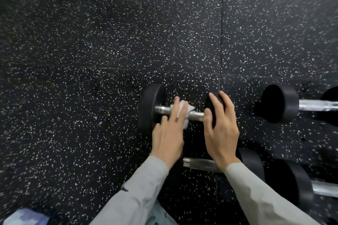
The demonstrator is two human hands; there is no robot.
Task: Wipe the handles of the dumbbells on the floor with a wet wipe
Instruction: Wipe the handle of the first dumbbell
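Head view, looking down at a black rubber floor (91,51) flecked with white.

1. A dumbbell (151,109) with black round heads lies on the floor at centre frame, its chrome handle (196,115) running left to right.

2. The left hand (169,133) lies over the handle with fingers straight and close together, pressing a white wet wipe (184,113) onto the bar. The wipe is draped across the middle of the handle, under the fingers; its crumpled edges show on the right side of the fingers, above and below the bar. Whether the thumb curls under the bar cannot be told.

3. The right hand (221,129) rests on the right head (214,103) of the same dumbbell, fingers spread and bent over its top, thumb on the inner face next to the handle; it grips the head.

4. Both arms wear light grey sleeves (139,193).

5. 3 more dumbbells are partly in view on the floor: 1 to the right (281,104), well apart from the first, its chrome bar leaving the frame; 1 nearer the person (199,164), its bar partly hidden behind the right wrist; 1 at lower right (300,182), also cut by the frame edge.

6. A blurred pale blue object (27,217) sits in the lower left corner; its identity cannot be told
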